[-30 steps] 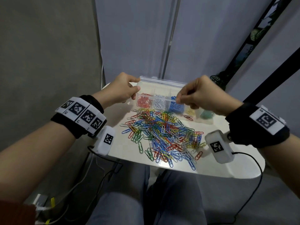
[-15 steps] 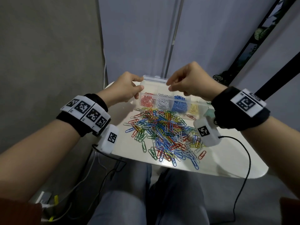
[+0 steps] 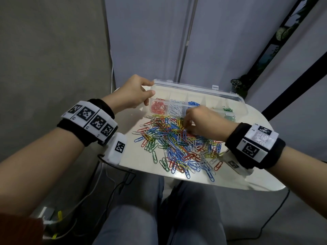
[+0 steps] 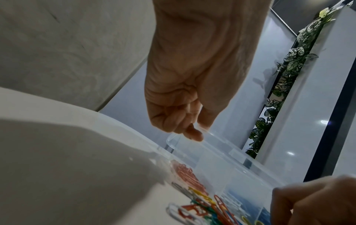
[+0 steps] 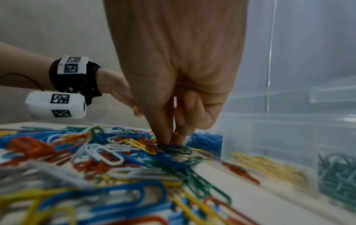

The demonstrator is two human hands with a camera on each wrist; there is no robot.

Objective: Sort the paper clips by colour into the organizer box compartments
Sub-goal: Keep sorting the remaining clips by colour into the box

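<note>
Fingertips of my right hand (image 5: 169,121) pinch a blue paper clip (image 5: 176,148) atop the mixed coloured clip pile (image 3: 178,144). My left hand (image 3: 131,95) grips the clear plastic organizer box (image 3: 198,91) at ten o'clock, steadying it for drops into its blue compartment (image 3: 193,103).

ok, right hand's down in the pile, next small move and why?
Probably close the pinch and lift: the right hand has its fingertips on a blue clip atop the pile, while the left hand grips the organizer box.

No legible text, only marker patterns.
</note>
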